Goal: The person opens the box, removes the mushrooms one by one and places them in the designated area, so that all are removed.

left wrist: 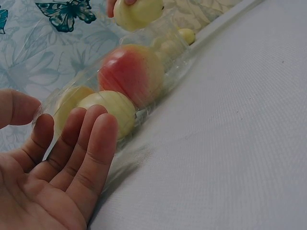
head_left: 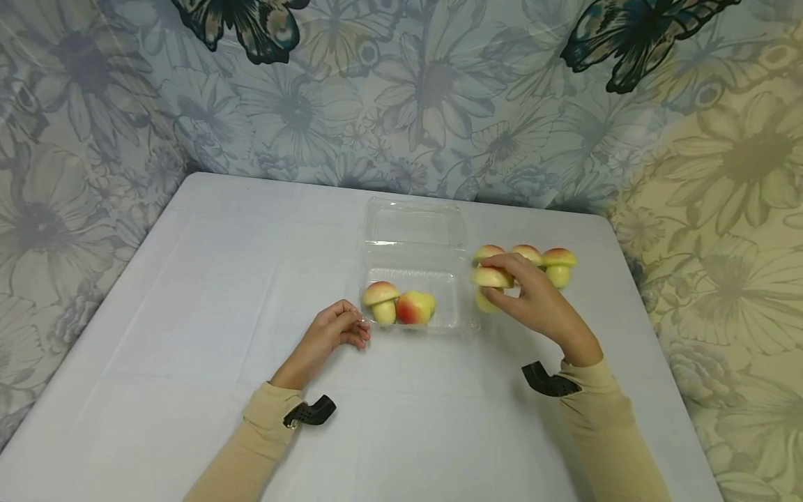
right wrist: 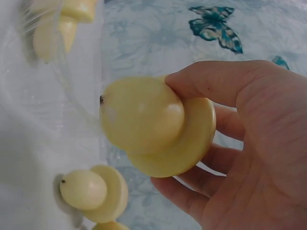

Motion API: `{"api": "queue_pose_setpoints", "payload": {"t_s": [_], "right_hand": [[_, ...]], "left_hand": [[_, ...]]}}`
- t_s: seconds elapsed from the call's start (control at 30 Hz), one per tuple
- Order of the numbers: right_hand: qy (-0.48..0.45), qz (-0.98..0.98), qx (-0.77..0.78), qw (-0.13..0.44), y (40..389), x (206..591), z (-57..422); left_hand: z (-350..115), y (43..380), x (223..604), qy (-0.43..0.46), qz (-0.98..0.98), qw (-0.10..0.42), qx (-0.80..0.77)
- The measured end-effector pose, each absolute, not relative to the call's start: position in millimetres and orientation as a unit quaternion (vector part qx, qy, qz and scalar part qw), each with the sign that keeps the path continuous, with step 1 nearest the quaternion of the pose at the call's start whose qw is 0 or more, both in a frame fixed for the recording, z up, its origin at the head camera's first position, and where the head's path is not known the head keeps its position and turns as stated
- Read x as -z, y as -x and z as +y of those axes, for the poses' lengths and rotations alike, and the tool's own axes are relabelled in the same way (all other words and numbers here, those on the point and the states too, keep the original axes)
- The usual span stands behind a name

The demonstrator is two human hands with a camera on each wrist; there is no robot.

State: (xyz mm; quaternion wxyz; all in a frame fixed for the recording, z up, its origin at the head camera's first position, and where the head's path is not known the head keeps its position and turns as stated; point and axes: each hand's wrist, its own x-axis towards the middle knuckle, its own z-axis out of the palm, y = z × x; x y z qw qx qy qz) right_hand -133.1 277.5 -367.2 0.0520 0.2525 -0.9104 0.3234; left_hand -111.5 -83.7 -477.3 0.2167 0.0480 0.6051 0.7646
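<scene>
My right hand (head_left: 536,300) grips a toy mushroom (right wrist: 144,117) with a yellow stem and a red-tinged cap, thumb and fingers around it, off the right side of a clear plastic hinged box (head_left: 453,296). The box lies with its lid (head_left: 414,223) folded back. Inside, at its left front, one mushroom (head_left: 380,293) lies with its cap away from me, and beside it another (head_left: 412,307) shows its red cap toward me. At the box's left front corner, my left hand (left wrist: 57,177) pinches the thin plastic edge between thumb and index finger, the other fingers loosely bent.
Beyond my right hand, more mushrooms stand in a row on the white table (head_left: 188,293): one (head_left: 487,251) partly behind the held one, a middle one (head_left: 525,252) and a right one (head_left: 558,263). A floral wall hanging (head_left: 433,104) rises behind the table's back edge.
</scene>
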Motion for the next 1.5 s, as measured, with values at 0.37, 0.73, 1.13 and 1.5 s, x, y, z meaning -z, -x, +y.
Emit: {"api": "queue_pose_setpoints", "payload": {"t_s": [0.37, 0.73, 1.13, 1.5], "right_hand": [[-0.233, -0.912, -0.336, 0.034, 127.5, 372.9, 285.7], [-0.224, -0.916, -0.331, 0.044, 127.2, 381.4, 289.5], [-0.215, -0.917, -0.335, 0.03, 126.7, 388.2, 290.6], [-0.203, -0.917, -0.342, 0.015, 125.2, 394.3, 292.5]], "left_hand": [[-84.1, 110.8, 475.7, -0.052, 0.606, 0.215, -0.764], [-84.3, 110.6, 475.8, -0.051, 0.608, 0.216, -0.762], [-84.2, 111.0, 476.4, -0.05, 0.607, 0.218, -0.763], [-84.1, 111.4, 476.9, -0.052, 0.605, 0.216, -0.765]]}}
